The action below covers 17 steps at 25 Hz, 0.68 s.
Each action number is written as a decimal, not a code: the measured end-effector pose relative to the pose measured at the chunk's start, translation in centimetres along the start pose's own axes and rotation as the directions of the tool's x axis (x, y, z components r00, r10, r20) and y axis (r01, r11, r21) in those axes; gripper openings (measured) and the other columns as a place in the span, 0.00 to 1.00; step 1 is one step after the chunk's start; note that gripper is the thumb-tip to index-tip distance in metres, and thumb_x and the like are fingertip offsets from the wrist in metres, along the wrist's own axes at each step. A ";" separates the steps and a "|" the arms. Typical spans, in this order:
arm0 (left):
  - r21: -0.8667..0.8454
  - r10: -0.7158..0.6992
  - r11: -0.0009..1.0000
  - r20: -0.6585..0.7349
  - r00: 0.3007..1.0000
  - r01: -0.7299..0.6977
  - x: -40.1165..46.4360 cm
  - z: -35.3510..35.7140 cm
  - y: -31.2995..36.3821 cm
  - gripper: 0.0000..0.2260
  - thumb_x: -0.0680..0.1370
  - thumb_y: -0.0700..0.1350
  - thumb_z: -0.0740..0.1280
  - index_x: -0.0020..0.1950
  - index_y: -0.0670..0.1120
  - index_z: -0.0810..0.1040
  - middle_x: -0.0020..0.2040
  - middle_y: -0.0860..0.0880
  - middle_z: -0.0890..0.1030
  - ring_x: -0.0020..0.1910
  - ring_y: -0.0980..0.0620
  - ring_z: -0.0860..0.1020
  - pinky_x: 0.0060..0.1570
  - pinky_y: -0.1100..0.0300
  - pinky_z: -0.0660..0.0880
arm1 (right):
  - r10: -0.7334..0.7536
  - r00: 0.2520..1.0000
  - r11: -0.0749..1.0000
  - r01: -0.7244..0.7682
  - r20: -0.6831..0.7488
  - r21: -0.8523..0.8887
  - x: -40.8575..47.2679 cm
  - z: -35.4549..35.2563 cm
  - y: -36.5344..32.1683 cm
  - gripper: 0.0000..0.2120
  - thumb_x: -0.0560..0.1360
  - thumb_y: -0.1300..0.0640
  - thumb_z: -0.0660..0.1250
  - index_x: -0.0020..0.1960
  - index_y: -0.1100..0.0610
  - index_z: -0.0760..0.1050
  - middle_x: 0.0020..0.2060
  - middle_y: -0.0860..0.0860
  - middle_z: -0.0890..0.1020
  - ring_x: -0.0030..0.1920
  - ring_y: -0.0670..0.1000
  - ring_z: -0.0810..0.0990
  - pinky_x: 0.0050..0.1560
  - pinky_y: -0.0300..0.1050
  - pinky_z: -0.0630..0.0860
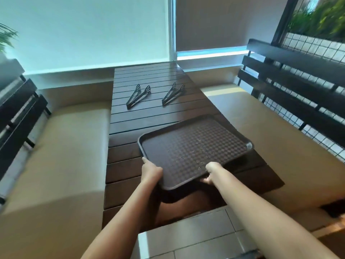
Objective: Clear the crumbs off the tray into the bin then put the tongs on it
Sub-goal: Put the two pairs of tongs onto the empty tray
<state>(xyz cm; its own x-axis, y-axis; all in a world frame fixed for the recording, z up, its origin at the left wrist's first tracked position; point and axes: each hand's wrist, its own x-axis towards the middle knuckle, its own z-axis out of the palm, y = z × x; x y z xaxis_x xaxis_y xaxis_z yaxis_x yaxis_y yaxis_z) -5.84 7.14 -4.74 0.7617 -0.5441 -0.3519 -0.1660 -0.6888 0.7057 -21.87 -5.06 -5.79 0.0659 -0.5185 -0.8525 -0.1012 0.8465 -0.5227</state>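
Tray: I hold the brown tray (pixel 194 146) by its near edge, tilted above the slatted worktop (pixel 149 113).
Left hand: my left hand (pixel 151 170) grips the near left edge.
Right hand: my right hand (pixel 211 171) clasps the near right edge, fingers curled under.
Crumbs: pale crumbs (pixel 200 161) dot the tray's right half.
Tongs: two black tongs (pixel 139 96) (pixel 173 93) lie side by side farther up the worktop, well apart from the tray.
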 end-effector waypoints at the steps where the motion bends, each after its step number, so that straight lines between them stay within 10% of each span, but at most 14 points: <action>1: 0.000 0.005 1.000 -0.010 1.000 -0.005 0.6 -0.3 -0.3 0.32 0.74 0.37 0.61 0.75 0.37 0.51 0.66 0.36 0.71 0.65 0.39 0.71 0.61 0.54 0.68 | 0.011 0.998 0.992 -0.004 0.056 -0.123 -0.3 0.5 0.2 0.13 0.80 0.64 0.56 0.63 0.66 0.68 0.68 0.58 0.69 0.64 0.63 0.71 0.43 0.61 0.78; 7: 0.082 -0.005 0.997 -0.105 0.994 0.013 5.1 -2.6 -2.0 0.26 0.74 0.38 0.59 0.73 0.41 0.61 0.69 0.37 0.68 0.66 0.37 0.68 0.66 0.50 0.65 | -0.048 0.993 0.900 0.088 0.104 -0.427 -2.1 1.4 0.0 0.14 0.82 0.56 0.52 0.64 0.59 0.66 0.50 0.55 0.77 0.60 0.60 0.76 0.46 0.53 0.75; 10: 0.054 0.027 0.998 -0.084 0.996 -0.022 6.5 -3.2 -2.2 0.28 0.74 0.36 0.58 0.75 0.44 0.59 0.69 0.39 0.70 0.67 0.40 0.69 0.65 0.52 0.66 | -0.271 0.957 0.817 0.170 -0.106 -0.551 -0.5 -0.2 -1.0 0.14 0.78 0.58 0.56 0.60 0.64 0.69 0.47 0.58 0.80 0.41 0.56 0.81 0.40 0.51 0.78; 17: -0.093 -0.023 0.996 -0.106 0.994 0.014 9.3 -4.9 -1.7 0.22 0.77 0.41 0.61 0.71 0.50 0.69 0.67 0.46 0.74 0.64 0.45 0.74 0.61 0.56 0.69 | -0.430 0.860 0.884 0.339 -0.274 -0.323 2.3 -5.7 -3.0 0.23 0.79 0.60 0.58 0.73 0.60 0.56 0.59 0.61 0.74 0.33 0.53 0.77 0.25 0.47 0.74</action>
<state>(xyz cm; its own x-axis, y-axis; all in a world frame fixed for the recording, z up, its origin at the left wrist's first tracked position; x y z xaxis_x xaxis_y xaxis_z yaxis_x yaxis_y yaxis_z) 4.62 5.57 -6.20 0.8273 -0.4741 -0.3013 -0.0966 -0.6484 0.7551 -27.05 -9.49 -6.20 -0.1714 -0.8430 -0.5099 -0.3878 0.5335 -0.7517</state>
